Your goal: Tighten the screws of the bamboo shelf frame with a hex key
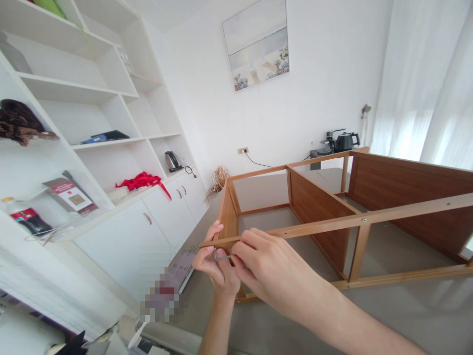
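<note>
A wooden shelf frame (321, 224) lies on its side on the grey table, its boards standing upright between the rails. My left hand (221, 278) grips the frame's near left corner, a finger above the rail and the thumb below. A small bent hex key (222, 257) has its short end up against the underside of that corner. Its long arm runs into the pinched fingers of my right hand (271, 268), which is closed just right of the corner. The screw itself is hidden.
A phone (184, 268) showing digits lies left of my hands, partly blurred out. White wall shelving (111, 93) holds a cola bottle (27, 217), red cloth (142, 181) and a kettle (172, 161). Coffee equipment (344, 141) stands beyond the frame. The grey table (288, 325) extends underneath.
</note>
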Available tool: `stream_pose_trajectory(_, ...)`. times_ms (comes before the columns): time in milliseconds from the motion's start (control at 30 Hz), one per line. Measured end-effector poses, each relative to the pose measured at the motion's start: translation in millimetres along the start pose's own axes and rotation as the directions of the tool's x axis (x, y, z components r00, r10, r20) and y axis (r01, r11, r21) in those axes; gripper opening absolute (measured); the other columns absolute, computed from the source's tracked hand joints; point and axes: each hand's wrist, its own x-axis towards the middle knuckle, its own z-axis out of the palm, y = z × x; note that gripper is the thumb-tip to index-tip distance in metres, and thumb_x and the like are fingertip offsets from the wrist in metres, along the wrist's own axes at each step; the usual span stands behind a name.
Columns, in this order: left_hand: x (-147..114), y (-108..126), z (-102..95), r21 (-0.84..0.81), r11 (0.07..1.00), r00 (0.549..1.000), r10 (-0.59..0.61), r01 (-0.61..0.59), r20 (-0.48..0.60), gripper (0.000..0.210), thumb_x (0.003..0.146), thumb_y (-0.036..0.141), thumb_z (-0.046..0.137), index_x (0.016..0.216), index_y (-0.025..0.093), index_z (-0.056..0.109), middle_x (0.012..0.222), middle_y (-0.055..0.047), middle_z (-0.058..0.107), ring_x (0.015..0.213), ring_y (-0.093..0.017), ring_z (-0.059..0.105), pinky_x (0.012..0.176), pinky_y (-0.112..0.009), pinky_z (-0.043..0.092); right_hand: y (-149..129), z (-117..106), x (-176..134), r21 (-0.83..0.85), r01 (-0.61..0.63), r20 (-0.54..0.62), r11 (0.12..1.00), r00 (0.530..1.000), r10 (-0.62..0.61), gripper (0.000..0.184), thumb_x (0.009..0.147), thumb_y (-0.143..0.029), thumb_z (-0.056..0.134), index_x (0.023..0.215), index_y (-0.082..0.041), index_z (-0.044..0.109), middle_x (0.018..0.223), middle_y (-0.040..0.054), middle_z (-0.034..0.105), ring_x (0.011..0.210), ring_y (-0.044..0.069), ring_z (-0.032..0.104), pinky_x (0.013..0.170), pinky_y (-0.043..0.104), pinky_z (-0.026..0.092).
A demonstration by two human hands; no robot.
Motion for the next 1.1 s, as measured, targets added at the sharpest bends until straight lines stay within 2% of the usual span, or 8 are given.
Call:
stream_pose_trajectory(133,6.1,5.0,1.7,0.016,0.999,0.999,0.048,-0.048,-0.001,0.024,0.104,0.012,0.044,0.115,0.028,0.029,0.132,-0.012,0.062,0.123,-0.022,0.064,0.106,-0.062,0.048,-2.1,4.3,-0.2,0.02,-0.026,-0.046,0.999,0.999,0.027,0.022,0.096,-0.009,0.065,0.077,-0.017,0.059,0.077,0.0003,0.056,0.069,0.013,0.05,0.058,0.028,0.031)
stream_pose_trajectory(300,8.3,6.5,2.0,-0.002,0.998,0.998,0.063,-0.063,0.014,0.025,0.103,0.01,0.043,0.116,0.027,0.03,0.133,-0.012,0.061,0.125,-0.022,0.063,0.107,-0.062,0.047,-5.1,5.6,1.0,0.141,-0.102,-0.083,0.985,0.99,0.114,0.02,0.095,-0.01,0.068,0.077,-0.017,0.06,0.078,0.0002,0.057,0.067,0.013,0.051,0.059,0.027,0.035)
stream_pose_trajectory(400,6.2,5.4,1.2,-0.011,0.998,0.998,0.057,-0.057,0.012,0.025,0.103,0.011,0.043,0.116,0.027,0.03,0.135,-0.013,0.059,0.127,-0.023,0.062,0.109,-0.063,0.046,-6.5,5.2,0.1,0.18,-0.096,-0.08,0.979,0.99,0.112,0.022,0.095,-0.009,0.068,0.076,-0.017,0.06,0.078,0.0001,0.058,0.067,0.013,0.052,0.06,0.026,0.038)
stream_pose_trajectory(567,0.9,2.3,0.6,0.039,0.999,0.999,0.036,-0.036,-0.004,0.03,0.101,0.01,0.048,0.116,0.028,0.029,0.141,-0.012,0.057,0.129,-0.022,0.06,0.111,-0.062,0.044,-8.4,9.8,-3.0,0.138,-0.063,-0.081,0.988,0.994,0.075,0.023,0.091,-0.004,0.071,0.075,-0.017,0.059,0.077,-0.0003,0.057,0.068,0.013,0.052,0.059,0.027,0.038)
stream_pose_trajectory(767,-4.8,-2.0,0.2,0.019,1.0,1.0,0.001,-0.001,-0.007,0.033,0.1,0.01,0.049,0.115,0.03,0.027,0.141,-0.01,0.057,0.127,-0.021,0.061,0.109,-0.06,0.047,-12.9,15.0,-4.7,0.168,-0.108,-0.095,0.98,0.988,0.126,0.022,0.097,-0.01,0.066,0.076,-0.017,0.06,0.077,0.0005,0.057,0.068,0.014,0.053,0.06,0.028,0.039)
stream_pose_trajectory(1100,-3.8,-3.4,0.0,0.01,1.0,1.0,0.017,-0.017,-0.014,0.035,0.099,0.007,0.049,0.114,0.03,0.027,0.139,-0.01,0.058,0.129,-0.021,0.06,0.111,-0.061,0.045,-9.7,12.3,-2.2,0.25,-0.146,-0.052,0.957,0.985,0.164,0.024,0.096,-0.01,0.066,0.074,-0.018,0.06,0.075,-0.0012,0.056,0.065,0.012,0.052,0.059,0.025,0.04)
